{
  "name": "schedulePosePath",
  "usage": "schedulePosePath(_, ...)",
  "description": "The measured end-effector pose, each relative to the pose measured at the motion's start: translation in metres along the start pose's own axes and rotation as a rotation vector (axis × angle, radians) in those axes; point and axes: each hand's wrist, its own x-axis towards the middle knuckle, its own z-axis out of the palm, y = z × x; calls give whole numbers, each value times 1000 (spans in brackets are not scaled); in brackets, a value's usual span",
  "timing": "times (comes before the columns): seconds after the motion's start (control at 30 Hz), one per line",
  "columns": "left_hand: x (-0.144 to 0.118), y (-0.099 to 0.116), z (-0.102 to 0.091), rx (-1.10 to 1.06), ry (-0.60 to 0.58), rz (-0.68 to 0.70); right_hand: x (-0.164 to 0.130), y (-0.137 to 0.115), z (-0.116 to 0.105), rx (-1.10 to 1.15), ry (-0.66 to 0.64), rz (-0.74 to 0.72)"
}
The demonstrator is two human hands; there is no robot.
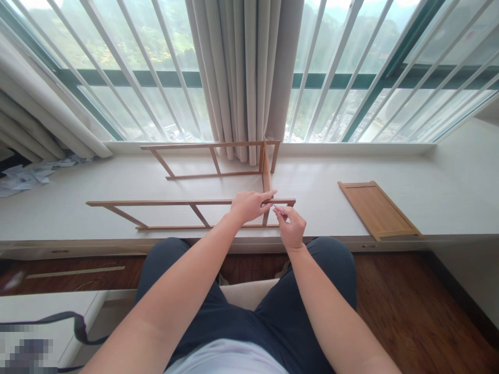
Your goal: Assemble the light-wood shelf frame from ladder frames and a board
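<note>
A wooden frame assembly stands on the white window ledge: a near ladder-like frame [148, 202], a far ladder-like frame [195, 146] and a wooden cross panel [266, 169] joining them towards the right. My left hand [250, 206] is closed round the near frame's upper rail beside the panel's end, its index finger stretched along the wood. Just right of it, my right hand [293, 226] pinches a small thin screw-like piece [275, 206] between thumb and fingertips, close to the rail. Fingers hide most of that piece and the joint.
A separate flat wooden panel [378, 208] lies on the ledge [312, 182] to the right. Curtains [241, 72] hang behind the frames, before barred windows. Crumpled papers [23, 179] lie at far left. A white surface with a dark strap [80, 327] is at lower left.
</note>
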Motion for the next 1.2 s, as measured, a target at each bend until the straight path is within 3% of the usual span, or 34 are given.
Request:
schedulePosePath(0.17,0,1,-1,19,7,10,3,3,5,21,-3,-123)
schedulePosePath(0.53,0,-1,0,23,2,13,4,5,5,-48,-47,-124)
schedulePosePath(0.77,2,-1,0,15,2,14,4,8,5,-65,-75,-223)
schedulePosePath(1.2,1,-4,3,32,34,32,6,10,7,-65,-30,-292)
